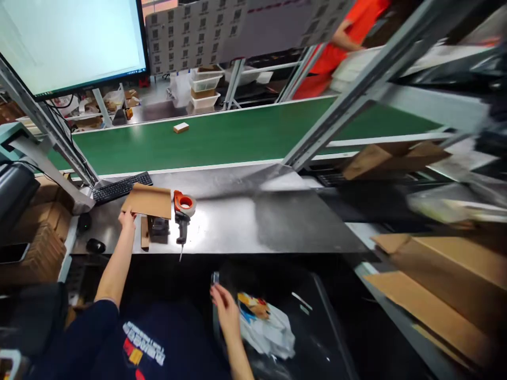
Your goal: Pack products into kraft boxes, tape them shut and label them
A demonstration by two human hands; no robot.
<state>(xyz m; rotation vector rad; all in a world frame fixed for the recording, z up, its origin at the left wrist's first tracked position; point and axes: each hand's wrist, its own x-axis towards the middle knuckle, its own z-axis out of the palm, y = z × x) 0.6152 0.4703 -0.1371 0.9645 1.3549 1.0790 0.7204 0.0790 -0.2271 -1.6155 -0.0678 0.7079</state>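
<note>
My left hand point(127, 217) grips the near-left corner of a flat brown cardboard piece point(149, 201) above the metal worktop. Below it lie a narrow cardboard strip or box point(144, 234) and a dark device point(160, 226), partly covered. An orange tape dispenser point(184, 202) with a roll of tape is right of the cardboard, touching a black handheld scanner point(182, 227). In front of the table edge, my right hand point(227, 309) pinches a small shiny item point(215, 277), too small to name. Under that hand is a black bin point(317, 327) with crumpled plastic wrapping point(273, 330) in it.
A keyboard point(121, 188) and mouse point(95, 245) sit at the left, below a monitor point(71, 42). Beyond the worktop point(237, 221) runs a green conveyor point(237, 129) carrying a small box point(181, 127). Open cartons point(447, 279) stand right. A person in orange point(360, 26) is across.
</note>
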